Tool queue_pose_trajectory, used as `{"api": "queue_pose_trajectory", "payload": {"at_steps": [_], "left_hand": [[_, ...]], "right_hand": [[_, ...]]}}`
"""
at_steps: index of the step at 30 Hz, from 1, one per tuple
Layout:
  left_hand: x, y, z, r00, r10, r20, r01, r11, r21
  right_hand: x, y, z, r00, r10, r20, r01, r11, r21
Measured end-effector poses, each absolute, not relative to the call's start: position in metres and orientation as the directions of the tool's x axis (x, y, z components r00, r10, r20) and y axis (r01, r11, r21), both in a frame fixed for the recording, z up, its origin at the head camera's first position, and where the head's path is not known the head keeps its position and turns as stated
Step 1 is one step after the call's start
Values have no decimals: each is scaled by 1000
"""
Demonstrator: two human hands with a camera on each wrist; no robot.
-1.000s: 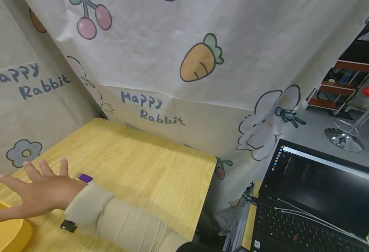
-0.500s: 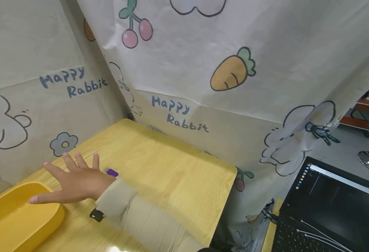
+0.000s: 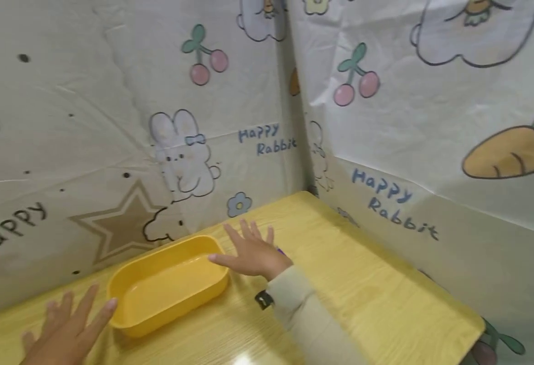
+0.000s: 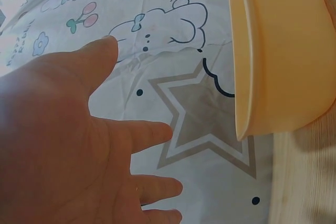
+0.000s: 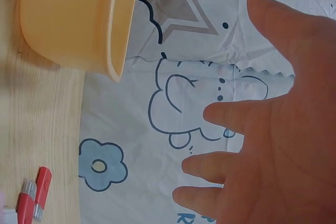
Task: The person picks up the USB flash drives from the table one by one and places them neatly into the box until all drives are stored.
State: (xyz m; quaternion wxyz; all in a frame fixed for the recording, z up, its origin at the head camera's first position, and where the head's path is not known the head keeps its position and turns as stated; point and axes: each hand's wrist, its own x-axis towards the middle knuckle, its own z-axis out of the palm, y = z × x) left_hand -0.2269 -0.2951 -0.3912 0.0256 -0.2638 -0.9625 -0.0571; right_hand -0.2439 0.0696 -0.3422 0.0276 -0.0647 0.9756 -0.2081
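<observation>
A yellow oval tub (image 3: 157,314) stands on the wooden table by the back curtain, its inside bare. My left hand (image 3: 64,329) is at its left end, fingers spread and holding nothing. My right hand (image 3: 251,256) is at the tub's right end, also with fingers apart; its thumb overlaps the rim in the head view. Both wrist views show the hands apart from the tub, palms in sight. A small purple piece (image 3: 280,251) peeks out behind my right hand, mostly hidden. Small red pieces with metal ends (image 5: 42,192), like USB sticks, lie on the table.
A white printed curtain (image 3: 230,167) with rabbits and cherries hangs close behind the table and along its right side. The wooden table top (image 3: 363,284) stretches right of the tub to a rounded corner. A small black block (image 3: 264,299) sits at my right wrist.
The head view has swung left, so the laptop and stool have left it. The whole tub and my left hand have come into sight. My right hand stays spread.
</observation>
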Motion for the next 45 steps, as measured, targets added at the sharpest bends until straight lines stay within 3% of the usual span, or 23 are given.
{"api": "queue_pose_trajectory", "payload": {"at_steps": [2,4,6,12,19,45], "left_hand": [[-232,-269,-373,-907,414,-75,382,885,267],[-238,-247,-363,-928,357,-109,282,862,422],[-241,-229,-358,-944,314,-100,227,839,494],[-253,-188,-350,-949,316,-14,268,828,493],[-269,-153,-353,-938,347,-6,301,822,484],[-267,-173,-349,-951,306,-32,254,839,481]], "right_hand": [[-242,88,-343,-993,-112,-19,-95,904,-417],[-241,103,-343,-996,-90,-18,-74,901,-427],[-240,116,-343,-997,-72,-19,-56,896,-441],[-238,151,-337,-999,-41,8,-40,886,-461],[-229,187,-331,-1000,-11,15,-17,894,-448],[-237,168,-328,-998,-55,-38,-32,887,-461]]}}
